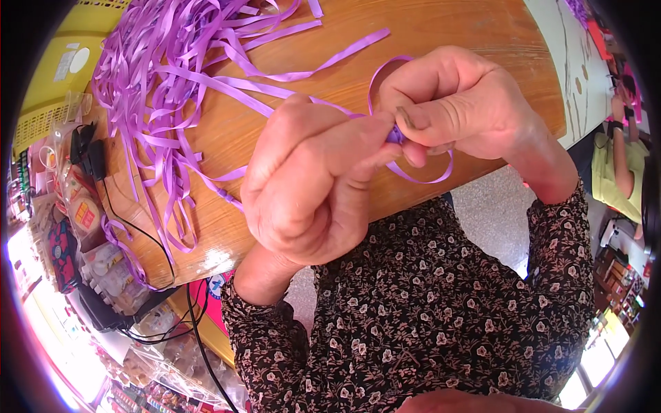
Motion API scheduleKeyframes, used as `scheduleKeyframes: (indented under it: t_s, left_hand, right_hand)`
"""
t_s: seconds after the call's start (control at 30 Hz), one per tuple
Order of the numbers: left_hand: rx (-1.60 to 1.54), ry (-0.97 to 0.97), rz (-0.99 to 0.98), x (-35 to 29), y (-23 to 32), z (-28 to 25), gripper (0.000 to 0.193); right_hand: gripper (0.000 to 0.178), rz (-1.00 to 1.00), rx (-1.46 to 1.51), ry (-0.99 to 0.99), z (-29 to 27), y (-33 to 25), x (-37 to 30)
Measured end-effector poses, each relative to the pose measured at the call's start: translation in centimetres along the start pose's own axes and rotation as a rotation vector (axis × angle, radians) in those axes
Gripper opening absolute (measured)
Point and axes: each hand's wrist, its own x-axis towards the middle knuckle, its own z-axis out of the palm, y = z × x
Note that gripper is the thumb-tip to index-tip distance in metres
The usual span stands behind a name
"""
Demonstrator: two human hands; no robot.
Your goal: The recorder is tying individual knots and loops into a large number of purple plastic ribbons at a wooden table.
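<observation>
Warm-toned wood fills the upper half of the frame, a worktop (441, 27) whose front edge runs across just below your hands, with a person in a yellow-green top (620, 175) at the far right. You hold a purple ribbon (446, 167) a little above centre, over the worktop: your left hand (313, 180) has its fingers curled in and its thumb and forefinger closed on the ribbon, while your right hand (460, 103) pinches it just beside them. Between the fingertips sits a small, bunched, darker purple part (394, 135) — a knot or fold, too covered to tell which. Pinching so close on both sides probably keeps that spot firm, and the slack loops hang clear around your right hand. A heap of loose purple ribbons (148, 76) spreads over the upper left — likely left there to be within reach of your left hand yet out from under your fingers. Beyond it, at the frame's upper-left rim, stands a yellow basket (86, 20).
</observation>
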Motion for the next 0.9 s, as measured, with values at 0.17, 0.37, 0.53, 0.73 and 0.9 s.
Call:
scheduleKeyframes:
  t_s: [0.17,0.37,0.53,0.73,0.9]
  left_hand:
    - [-0.248,0.162,-0.356,-0.5,-0.7,0.6,0.009]
    - [-0.359,0.213,-0.436,-0.4,-0.7,1.0,0.009]
    - [-0.427,0.212,-0.473,-0.5,-0.5,1.0,0.009]
    - [-0.403,0.201,-0.476,-0.3,-0.5,1.0,0.009]
    - [-0.011,0.1,-0.242,-0.3,-0.5,0.8,0.012]
  right_hand:
    - [0.033,-0.215,-0.217,0.131,0.4,-0.1,0.3]
    - [0.041,-0.821,-1.081,0.351,-1.1,0.3,0.4]
    - [0.039,-1.047,-1.221,0.409,-0.5,-0.1,0.5]
    - [0.028,-1.143,-1.253,0.381,-0.8,0.4,0.6]
    - [0.023,-1.165,-1.274,0.381,-0.7,1.0,0.8]
